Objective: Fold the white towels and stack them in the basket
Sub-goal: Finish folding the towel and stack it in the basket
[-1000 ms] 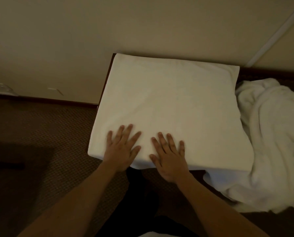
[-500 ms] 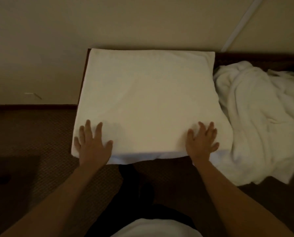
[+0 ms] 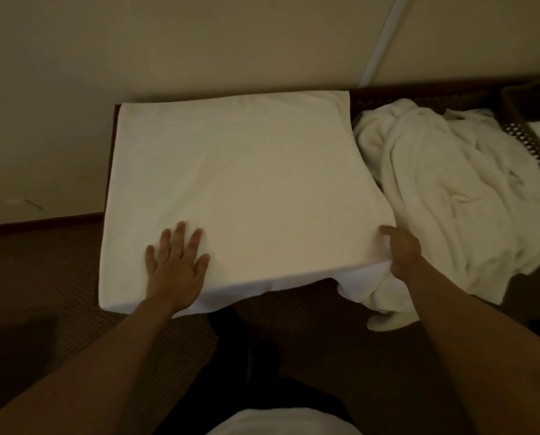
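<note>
A white towel [image 3: 246, 189] lies spread flat and square on the dark table, its near edge hanging over the front. My left hand [image 3: 176, 265] rests flat on its near left part, fingers spread. My right hand [image 3: 402, 251] grips the towel's near right corner, thumb on top and fingers curled under the edge. A heap of crumpled white towels [image 3: 456, 196] lies to the right. At the far right edge stands a dark woven basket [image 3: 532, 142] with something white inside.
A beige wall [image 3: 199, 48] rises right behind the table. A white trim strip [image 3: 384, 36] runs up the wall. Brown carpet [image 3: 42, 277] covers the floor to the left and below, with a dark baseboard [image 3: 39, 221].
My right hand went from lying flat on the towel to gripping its near right corner. My left hand shifted a little to the right. The view swung right, bringing the basket in.
</note>
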`<state>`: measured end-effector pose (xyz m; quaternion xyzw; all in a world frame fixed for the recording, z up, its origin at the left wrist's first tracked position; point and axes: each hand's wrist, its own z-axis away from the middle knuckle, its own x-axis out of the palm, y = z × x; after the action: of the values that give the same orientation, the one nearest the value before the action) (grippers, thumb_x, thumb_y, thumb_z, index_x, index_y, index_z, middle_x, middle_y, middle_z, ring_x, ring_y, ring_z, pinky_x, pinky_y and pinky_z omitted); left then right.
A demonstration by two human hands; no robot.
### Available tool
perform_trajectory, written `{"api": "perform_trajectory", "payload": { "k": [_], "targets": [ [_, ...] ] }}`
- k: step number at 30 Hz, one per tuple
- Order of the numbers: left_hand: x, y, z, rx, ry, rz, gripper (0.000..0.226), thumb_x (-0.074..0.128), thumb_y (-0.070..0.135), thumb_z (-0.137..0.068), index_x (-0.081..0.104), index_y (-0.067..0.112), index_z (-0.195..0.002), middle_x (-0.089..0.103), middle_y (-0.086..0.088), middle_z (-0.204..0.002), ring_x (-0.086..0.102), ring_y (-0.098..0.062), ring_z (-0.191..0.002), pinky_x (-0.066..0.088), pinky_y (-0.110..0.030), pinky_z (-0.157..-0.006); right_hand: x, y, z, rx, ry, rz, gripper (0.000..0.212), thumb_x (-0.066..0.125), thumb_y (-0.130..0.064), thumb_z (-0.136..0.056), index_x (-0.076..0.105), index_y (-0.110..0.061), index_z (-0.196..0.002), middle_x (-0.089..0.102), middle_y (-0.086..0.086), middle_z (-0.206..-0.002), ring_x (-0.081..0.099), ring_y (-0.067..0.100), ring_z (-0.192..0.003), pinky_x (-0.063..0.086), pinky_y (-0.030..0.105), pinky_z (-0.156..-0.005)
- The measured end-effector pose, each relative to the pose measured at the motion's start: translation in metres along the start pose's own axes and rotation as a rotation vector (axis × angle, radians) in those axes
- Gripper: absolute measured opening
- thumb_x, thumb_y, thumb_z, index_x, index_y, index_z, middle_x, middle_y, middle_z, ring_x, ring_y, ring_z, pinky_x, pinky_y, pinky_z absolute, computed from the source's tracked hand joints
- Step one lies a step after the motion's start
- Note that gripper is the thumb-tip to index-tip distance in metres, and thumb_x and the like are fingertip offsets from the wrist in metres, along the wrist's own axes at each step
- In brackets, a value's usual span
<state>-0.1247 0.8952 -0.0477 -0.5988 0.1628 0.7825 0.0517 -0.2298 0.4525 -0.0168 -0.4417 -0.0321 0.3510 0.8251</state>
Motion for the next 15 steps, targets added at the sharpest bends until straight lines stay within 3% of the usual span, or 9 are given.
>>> {"api": "perform_trajectory", "payload": {
  "k": [5, 7, 9, 12, 15],
  "targets": [
    [0.001, 0.000, 0.000, -0.018, -0.007, -0.017, 0.073, 0.001, 0.067, -0.092, 0.001, 0.041, -0.160, -0.010, 0.006, -0.169, -0.008, -0.024, -0.155, 0.000, -0.055, -0.122, -0.012, -0.006, 0.003, 0.018, -0.084, -0.055, 0.003, 0.070, -0.013, -0.089, 0.071, -0.016, -0.089, 0.065, 0.006, -0.101, 0.061, 0.021, -0.086, 0.051, 0.031, -0.068],
    [0.000, 0.000, 0.000, -0.018, -0.011, -0.012, 0.074, 0.001, 0.067, -0.092, 0.002, 0.041, -0.160, -0.010, 0.006, -0.169, -0.008, -0.024, -0.155, 0.000, -0.056, -0.122, -0.015, -0.009, 0.001, -0.014, -0.101, -0.060, 0.019, 0.065, -0.008, -0.092, 0.074, -0.019, -0.079, 0.065, 0.002, -0.095, 0.060, 0.017, -0.085, 0.049, 0.027, -0.063],
    [0.000, 0.000, 0.000, -0.020, -0.023, -0.010, 0.074, 0.000, 0.068, -0.091, 0.001, 0.041, -0.160, -0.012, 0.006, -0.169, -0.010, -0.023, -0.155, -0.001, -0.055, -0.122, -0.018, -0.014, 0.002, 0.008, -0.130, -0.085, 0.007, 0.067, -0.013, -0.092, 0.072, -0.016, -0.091, 0.067, 0.001, -0.097, 0.061, 0.018, -0.092, 0.050, 0.028, -0.067],
    [-0.002, 0.002, 0.000, -0.016, -0.022, -0.001, 0.075, 0.000, 0.068, -0.090, 0.002, 0.041, -0.160, -0.012, 0.006, -0.169, -0.010, -0.024, -0.155, -0.001, -0.056, -0.122, -0.022, -0.021, -0.002, 0.081, -0.161, -0.105, 0.025, 0.070, -0.025, -0.092, 0.068, -0.010, -0.111, 0.070, 0.006, -0.107, 0.066, 0.024, -0.099, 0.054, 0.036, -0.077],
    [-0.004, 0.002, 0.000, -0.018, -0.042, -0.009, 0.076, -0.003, 0.069, -0.089, -0.002, 0.041, -0.160, -0.015, 0.007, -0.168, -0.012, -0.023, -0.155, -0.002, -0.055, -0.122, -0.025, -0.029, -0.002, 0.078, -0.191, -0.027, 0.020, 0.071, -0.021, -0.092, 0.066, -0.008, -0.105, 0.069, 0.009, -0.106, 0.065, 0.026, -0.095, 0.053, 0.038, -0.076]
  ]
}}
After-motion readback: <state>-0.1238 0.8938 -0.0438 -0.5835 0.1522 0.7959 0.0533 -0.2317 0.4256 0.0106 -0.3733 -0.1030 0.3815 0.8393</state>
